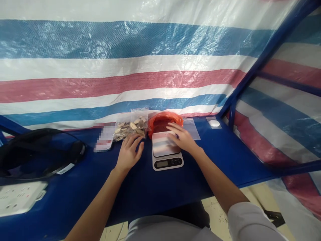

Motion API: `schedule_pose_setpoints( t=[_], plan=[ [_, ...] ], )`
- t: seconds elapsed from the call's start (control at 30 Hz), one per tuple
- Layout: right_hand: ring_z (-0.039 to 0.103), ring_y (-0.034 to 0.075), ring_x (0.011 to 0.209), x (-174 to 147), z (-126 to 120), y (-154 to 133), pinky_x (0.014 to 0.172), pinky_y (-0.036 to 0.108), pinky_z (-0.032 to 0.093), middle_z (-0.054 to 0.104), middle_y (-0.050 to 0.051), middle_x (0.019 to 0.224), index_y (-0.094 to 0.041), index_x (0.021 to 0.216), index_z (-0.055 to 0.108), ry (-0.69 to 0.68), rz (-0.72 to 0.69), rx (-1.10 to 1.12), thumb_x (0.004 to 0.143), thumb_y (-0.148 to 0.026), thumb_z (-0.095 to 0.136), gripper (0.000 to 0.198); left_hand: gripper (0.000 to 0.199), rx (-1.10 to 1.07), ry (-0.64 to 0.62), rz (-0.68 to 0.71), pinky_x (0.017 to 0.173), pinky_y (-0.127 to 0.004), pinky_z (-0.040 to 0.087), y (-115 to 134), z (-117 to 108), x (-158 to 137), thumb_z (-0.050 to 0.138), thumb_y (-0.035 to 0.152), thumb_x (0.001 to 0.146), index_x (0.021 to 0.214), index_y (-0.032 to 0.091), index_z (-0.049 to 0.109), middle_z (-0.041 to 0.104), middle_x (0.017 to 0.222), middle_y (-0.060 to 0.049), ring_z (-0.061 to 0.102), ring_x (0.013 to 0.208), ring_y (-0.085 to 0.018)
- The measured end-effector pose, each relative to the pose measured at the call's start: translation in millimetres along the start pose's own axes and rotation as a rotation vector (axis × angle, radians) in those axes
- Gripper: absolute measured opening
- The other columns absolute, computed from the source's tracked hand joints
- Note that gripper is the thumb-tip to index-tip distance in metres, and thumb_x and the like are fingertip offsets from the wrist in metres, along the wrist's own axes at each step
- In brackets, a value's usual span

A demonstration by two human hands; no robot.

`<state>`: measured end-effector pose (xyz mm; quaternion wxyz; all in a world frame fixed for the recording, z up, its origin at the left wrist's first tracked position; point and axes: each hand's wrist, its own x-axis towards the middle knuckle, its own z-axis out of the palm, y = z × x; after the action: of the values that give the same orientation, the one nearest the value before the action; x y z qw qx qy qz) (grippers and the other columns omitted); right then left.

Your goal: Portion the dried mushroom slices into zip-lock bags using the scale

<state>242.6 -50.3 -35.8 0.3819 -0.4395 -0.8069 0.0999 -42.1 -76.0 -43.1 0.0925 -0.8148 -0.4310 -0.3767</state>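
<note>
My left hand [129,152] lies low over the blue table with its fingers loosely stretched, the fingertips at the front edge of clear zip bags of pale dried slices [134,125]. I cannot tell whether it presses on the bags. Over the right side of a white kitchen scale [163,152] is my right hand [183,135], fingers extended and apart, holding nothing that shows. The scale's shiny plate reflects the striped sheet, and its display faces me. Directly behind the scale stands a red plastic bag [164,117] with its mouth open, partly covered by my right fingers.
A flat clear zip bag [192,130] lies right of the red bag. Farther right is a white rounded object [214,123] on clear plastic. On the left are a blurred packet [104,137], a black headband-like device [80,147] and a white power strip [21,197]. A striped sheet [125,80] hangs behind.
</note>
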Motion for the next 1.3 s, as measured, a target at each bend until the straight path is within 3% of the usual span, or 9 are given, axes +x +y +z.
schedule_pose_setpoints(
  t=[0.17,0.33,0.47,0.73,1.3],
  plan=[
    [0.057,0.028,0.135,-55,-21,40,0.112,0.046,0.05,0.063,0.006,0.142,-0.028,0.131,0.068,-0.006,0.176,-0.137,0.1,-0.036,0.052,0.036,0.034,0.047,-0.124,-0.021,0.1,-0.047,0.052,4,19,-11,0.044,0.031,0.102,0.118,0.014,0.069,0.071,0.12,-0.015,0.064,0.114,-0.031],
    [0.046,0.032,0.144,-80,-24,49,0.12,0.052,0.04,0.056,0.009,0.149,-0.024,0.135,0.065,-0.16,0.153,-0.328,0.101,-0.036,0.051,0.039,0.042,0.101,-0.23,-0.078,0.111,-0.051,0.044,1,32,-17,0.039,0.036,0.102,0.12,0.015,0.07,0.069,0.128,-0.016,0.062,0.124,-0.032],
    [0.043,0.032,0.146,-85,-29,50,0.122,0.055,0.036,0.053,0.008,0.152,-0.023,0.141,0.061,-0.245,0.092,-0.356,0.103,-0.039,0.045,0.044,0.048,0.13,-0.298,-0.141,0.117,-0.054,0.038,1,33,-24,0.037,0.038,0.101,0.127,0.014,0.068,0.063,0.139,-0.017,0.056,0.133,-0.034],
    [0.041,0.031,0.148,-85,-31,51,0.122,0.055,0.033,0.051,0.008,0.154,-0.021,0.143,0.059,-0.282,0.089,-0.369,0.104,-0.041,0.041,0.047,0.052,0.174,-0.417,-0.205,0.12,-0.056,0.033,7,30,-25,0.039,0.039,0.099,0.138,0.013,0.062,0.053,0.151,-0.016,0.047,0.143,-0.035],
    [0.037,0.029,0.15,-82,-32,47,0.125,0.052,0.029,0.047,0.007,0.157,-0.021,0.145,0.057,-0.323,0.13,-0.379,0.104,-0.041,0.04,0.048,0.054,0.161,-0.459,-0.238,0.12,-0.056,0.032,12,26,-21,0.036,0.039,0.099,0.14,0.012,0.06,0.051,0.153,-0.016,0.044,0.144,-0.036]
  ],
)
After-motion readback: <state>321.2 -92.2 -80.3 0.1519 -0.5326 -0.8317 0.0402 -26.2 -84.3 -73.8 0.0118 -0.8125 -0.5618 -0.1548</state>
